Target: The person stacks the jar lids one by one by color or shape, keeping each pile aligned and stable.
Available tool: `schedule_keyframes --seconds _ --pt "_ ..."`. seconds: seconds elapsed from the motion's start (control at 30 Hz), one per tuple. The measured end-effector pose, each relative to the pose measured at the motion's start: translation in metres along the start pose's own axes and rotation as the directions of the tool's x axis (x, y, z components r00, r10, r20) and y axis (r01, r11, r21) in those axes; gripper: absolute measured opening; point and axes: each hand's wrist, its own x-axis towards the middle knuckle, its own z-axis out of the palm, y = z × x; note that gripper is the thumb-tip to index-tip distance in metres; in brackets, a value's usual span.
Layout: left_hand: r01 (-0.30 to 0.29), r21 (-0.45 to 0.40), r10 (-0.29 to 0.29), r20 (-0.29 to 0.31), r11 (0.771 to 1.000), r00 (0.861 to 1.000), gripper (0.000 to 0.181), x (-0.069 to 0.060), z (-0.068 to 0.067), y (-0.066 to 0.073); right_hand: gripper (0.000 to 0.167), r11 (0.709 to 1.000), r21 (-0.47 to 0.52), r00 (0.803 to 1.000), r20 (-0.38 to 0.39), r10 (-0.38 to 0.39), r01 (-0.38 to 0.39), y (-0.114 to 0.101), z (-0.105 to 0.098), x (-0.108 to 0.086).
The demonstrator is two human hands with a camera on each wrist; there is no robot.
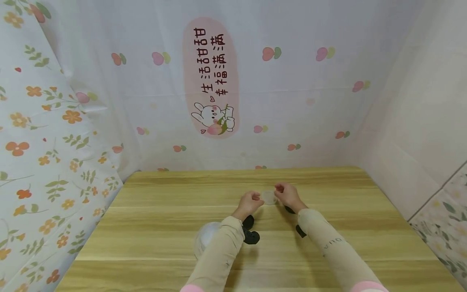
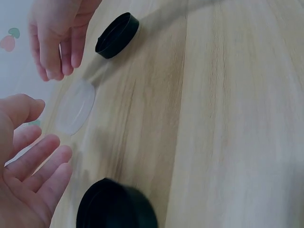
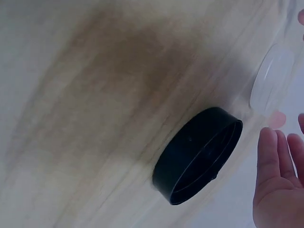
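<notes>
A translucent disc (image 1: pixel 268 197) lies flat on the wooden table between the two hands; the left wrist view shows the disc (image 2: pixel 76 107) below the right hand's fingertips. The left hand (image 1: pixel 250 203) is beside it with fingers loosely bent, holding nothing; in its wrist view the left hand (image 2: pixel 33 166) is spread. On the other side the right hand (image 1: pixel 289 195) hovers, its fingers extended in the right wrist view (image 3: pixel 280 180), gripping nothing. A black ring-shaped lid (image 3: pixel 198 156) rests near the right hand, and another black lid (image 2: pixel 116 206) is by the left.
A clear round container (image 1: pixel 205 237) stands left of the left forearm, partly covered by the sleeve. Black pieces (image 1: pixel 251 237) lie beside the left wrist, and another black piece (image 1: pixel 300 231) is by the right sleeve. Patterned cloth (image 1: pixel 160 101) hangs behind the table (image 1: pixel 164 190).
</notes>
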Motion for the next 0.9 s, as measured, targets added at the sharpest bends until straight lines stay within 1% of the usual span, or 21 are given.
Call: schedule_keyframes --seconds 0.03,0.13,0.2,0.23,0.27,0.33,0.37,0.4,0.47,0.53,0.57,0.6,0.63,0.67,0.7,0.73,0.77,0.8,0.83,0.87,0.9 --pt "-0.045 -0.014 0.045 -0.004 0.999 0.999 0.035 0.011 0.006 -0.016 0.028 1.0 -0.003 1.0 0.005 0.008 -0.008 0.0 0.0 0.001" --pt "-0.069 -0.016 0.069 -0.004 0.998 0.998 0.04 0.02 0.014 -0.029 0.027 0.999 -0.029 1.0 0.021 0.016 -0.016 -0.003 0.002 0.002" --pt "-0.056 -0.021 0.056 -0.006 0.998 0.998 0.041 0.016 0.014 -0.024 0.026 0.999 -0.047 0.999 0.03 0.011 -0.009 -0.005 0.002 0.002" --pt "-0.037 -0.047 0.037 0.003 0.998 0.999 0.04 0.016 0.015 -0.024 0.025 0.998 -0.057 0.999 0.038 0.017 -0.014 -0.006 0.002 0.002" --pt "0.015 -0.039 -0.014 0.006 0.999 1.0 0.04 0.006 0.011 -0.008 0.025 0.998 -0.057 0.999 0.038 0.012 -0.01 -0.005 0.002 0.002" --pt "0.019 -0.038 -0.019 0.0 0.999 1.0 0.038 -0.004 0.008 0.003 0.024 0.998 -0.056 0.999 0.047 -0.01 0.013 0.001 0.004 0.007" --pt "0.02 -0.039 -0.02 0.0 0.999 1.0 0.038 -0.007 0.008 0.008 0.024 0.998 -0.06 0.998 0.055 -0.007 0.01 0.009 0.007 0.012" --pt "0.018 -0.041 -0.018 -0.001 0.999 1.0 0.038 -0.009 0.008 0.01 0.023 0.998 -0.053 0.998 0.044 -0.042 0.045 0.025 0.013 0.019" --pt "0.001 -0.028 -0.001 0.003 1.0 1.0 0.038 -0.012 0.007 0.013 0.026 0.995 -0.053 0.995 0.046 -0.085 0.087 0.065 0.029 0.04" --pt "-0.002 -0.026 0.002 0.013 1.0 1.0 0.04 -0.012 0.007 0.012 0.03 0.989 -0.06 0.99 0.037 -0.133 0.135 0.111 0.048 0.064" --pt "-0.01 -0.027 0.01 0.015 1.0 1.0 0.04 -0.01 0.008 0.009 0.031 0.987 -0.071 0.989 0.025 -0.143 0.145 0.127 0.055 0.072" --pt "-0.011 -0.029 0.011 0.018 1.0 1.0 0.04 -0.009 0.008 0.007 0.031 0.983 -0.081 0.986 0.011 -0.164 0.164 0.138 0.061 0.077" --pt "-0.009 -0.031 0.01 0.025 0.999 1.0 0.04 -0.005 0.009 0.002 0.03 0.983 -0.082 0.986 0.013 -0.165 0.166 0.139 0.063 0.077" --pt "-0.045 -0.041 0.046 0.021 0.998 0.999 0.041 0.003 0.012 -0.011 0.028 0.986 -0.083 0.989 0.03 -0.142 0.144 0.129 0.059 0.072" --pt "-0.054 -0.045 0.056 0.028 0.997 0.998 0.042 0.008 0.014 -0.019 0.026 0.985 -0.081 0.989 0.019 -0.149 0.15 0.119 0.056 0.065" --pt "-0.071 -0.05 0.073 0.036 0.996 0.997 0.043 0.015 0.016 -0.029 0.024 0.987 -0.067 0.989 0.031 -0.144 0.146 0.098 0.047 0.054" --pt "-0.103 -0.039 0.105 0.03 0.994 0.994 0.045 0.026 0.021 -0.045 0.021 0.992 -0.066 0.994 0.045 -0.104 0.106 0.075 0.039 0.043" --pt "-0.106 -0.045 0.108 0.035 0.993 0.994 0.046 0.034 0.024 -0.057 0.021 0.995 -0.065 0.995 0.063 -0.077 0.081 0.056 0.032 0.033" --pt "-0.135 -0.036 0.136 0.029 0.99 0.99 0.048 0.044 0.029 -0.072 0.021 0.997 -0.056 0.995 0.085 -0.049 0.054 0.039 0.025 0.024" --pt "-0.14 -0.021 0.14 0.026 0.99 0.99 0.047 0.052 0.032 -0.082 0.021 0.998 -0.061 0.995 0.102 -0.01 0.016 0.023 0.02 0.017" --pt "-0.103 -0.021 0.104 0.038 0.994 0.994 0.047 0.055 0.033 -0.085 0.02 0.998 -0.058 0.994 0.106 -0.005 0.011 0.014 0.018 0.013"
